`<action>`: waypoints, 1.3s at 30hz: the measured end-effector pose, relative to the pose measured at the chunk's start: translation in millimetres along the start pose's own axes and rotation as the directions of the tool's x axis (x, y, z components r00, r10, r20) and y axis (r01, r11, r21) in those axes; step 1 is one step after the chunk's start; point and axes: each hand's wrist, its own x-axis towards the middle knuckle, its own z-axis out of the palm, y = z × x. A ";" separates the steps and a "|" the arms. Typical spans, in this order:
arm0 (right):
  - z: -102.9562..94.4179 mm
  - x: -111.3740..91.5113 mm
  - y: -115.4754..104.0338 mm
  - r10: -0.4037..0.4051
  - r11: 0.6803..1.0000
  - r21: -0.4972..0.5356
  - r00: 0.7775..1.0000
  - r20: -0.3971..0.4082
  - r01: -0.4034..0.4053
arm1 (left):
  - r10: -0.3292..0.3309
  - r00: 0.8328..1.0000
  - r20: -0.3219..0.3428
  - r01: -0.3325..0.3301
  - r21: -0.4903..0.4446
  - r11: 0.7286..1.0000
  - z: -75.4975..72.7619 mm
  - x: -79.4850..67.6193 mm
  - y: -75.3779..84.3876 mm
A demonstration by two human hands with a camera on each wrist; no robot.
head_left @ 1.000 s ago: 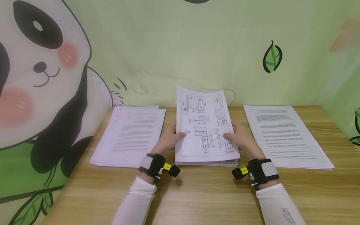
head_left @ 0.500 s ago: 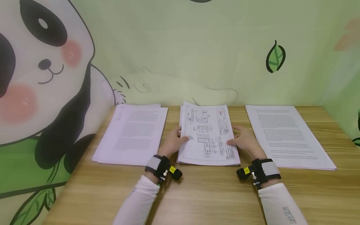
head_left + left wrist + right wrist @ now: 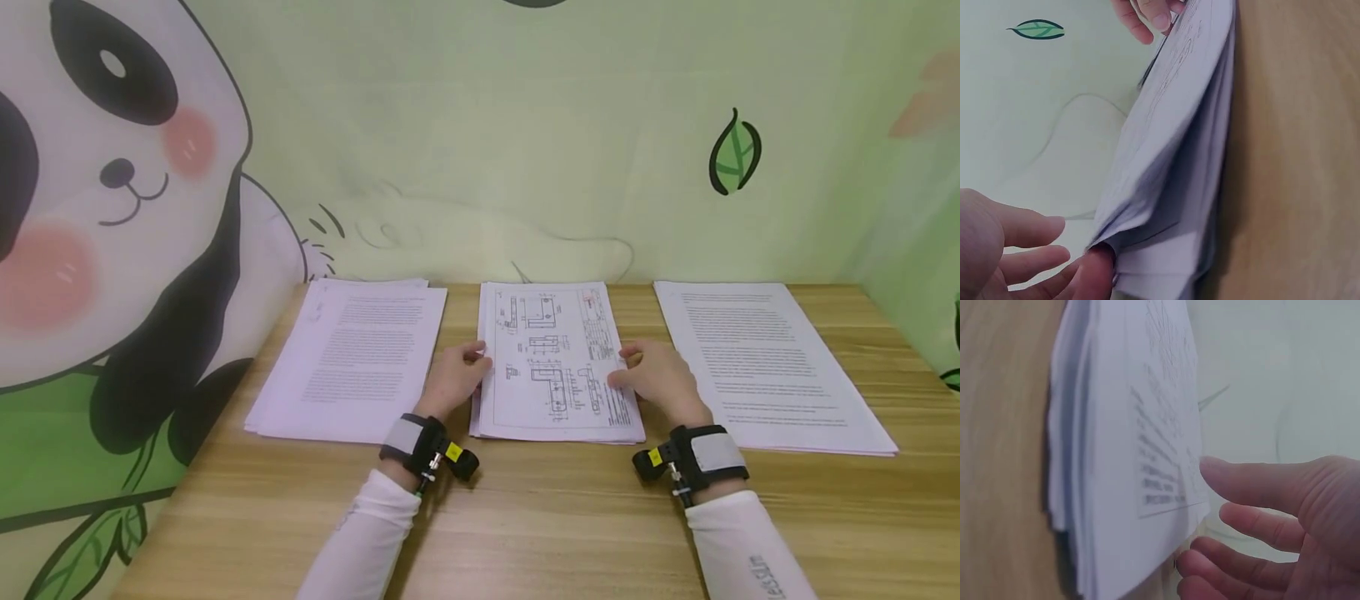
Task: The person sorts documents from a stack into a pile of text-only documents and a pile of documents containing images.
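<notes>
A stack of white paper (image 3: 555, 358) lies in the middle of the table, its top sheet printed with a technical drawing. At its left edge is my left hand (image 3: 453, 379). The left wrist view shows that thumb (image 3: 1038, 228) raised off the sheet, with one fingertip tucked at the paper's edge and the other fingers loose. My right hand (image 3: 663, 379) is by the opposite edge. In the right wrist view its thumb tip (image 3: 1216, 469) is right at the sheet's side, fingers relaxed and spread below. The stack's layers (image 3: 1075, 456) fan slightly apart along the near side.
Left of the middle stack lies a pile of text pages (image 3: 360, 358), its sheets a little offset. Another pile of text pages (image 3: 757, 358) lies to the right. A fabric backdrop (image 3: 480, 150) with a panda print rises behind the wooden table (image 3: 555, 517).
Both hands have lowered the drawing sheets, tilted up at first, flat onto the middle stack. The thumbs, earlier over the top sheet, have drawn back to its edges, and the grip has loosened.
</notes>
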 end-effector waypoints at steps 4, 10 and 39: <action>0.8 1.0 -6.9 -0.037 0.998 -0.050 0.999 -0.026 0.036 | 0.005 1.000 -0.020 -0.005 -0.024 1.000 -11.1 0.3 0.9; 0.7 -2.1 -23.8 -0.086 0.996 -0.043 0.994 -0.061 0.084 | 0.058 0.997 -0.040 -0.061 -0.057 0.997 -35.1 -1.0 4.4; 89.4 -7.5 -136.5 -0.225 0.902 0.371 0.974 -0.031 0.220 | 0.032 0.972 -0.235 0.009 0.169 0.986 -151.1 -8.3 -53.6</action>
